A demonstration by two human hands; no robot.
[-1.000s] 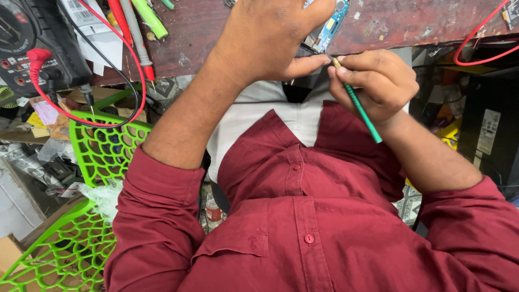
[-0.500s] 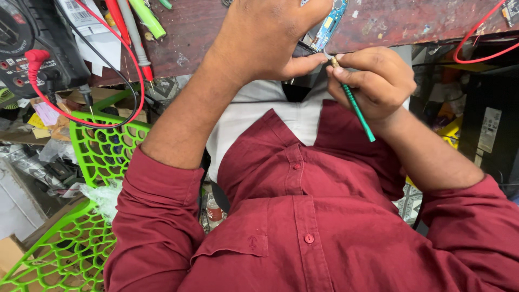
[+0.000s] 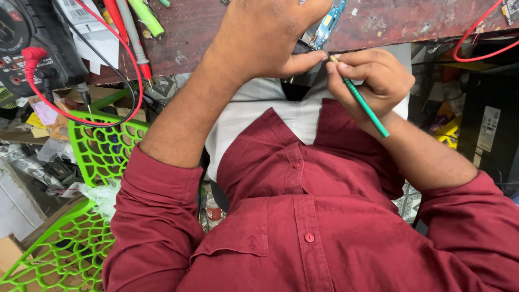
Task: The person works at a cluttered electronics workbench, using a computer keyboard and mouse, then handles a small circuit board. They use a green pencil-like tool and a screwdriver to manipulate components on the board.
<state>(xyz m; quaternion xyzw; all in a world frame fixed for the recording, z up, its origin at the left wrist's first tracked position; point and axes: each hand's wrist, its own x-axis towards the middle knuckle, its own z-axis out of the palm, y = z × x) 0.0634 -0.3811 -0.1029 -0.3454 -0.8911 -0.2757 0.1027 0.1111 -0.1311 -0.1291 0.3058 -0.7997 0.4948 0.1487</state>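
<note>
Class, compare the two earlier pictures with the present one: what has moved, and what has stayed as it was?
Almost nothing moved. The right hand keeps its grip on the green tool, tip still at the left hand's thumb. The left hand stays over the blue circuit board at the bench edge. Red lead and green chair unchanged.

Worn reddish-brown wooden table (image 3: 389, 21), scuffed. On it: blue circuit board (image 3: 330, 19), green marker (image 3: 146, 17), red probe (image 3: 114, 12), paper slip (image 3: 81, 16).

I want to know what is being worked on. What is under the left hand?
Under the left hand, only part of a blue circuit board sticks out on the brown bench. The right hand brings a green tool beside it. The rest is covered.
</note>
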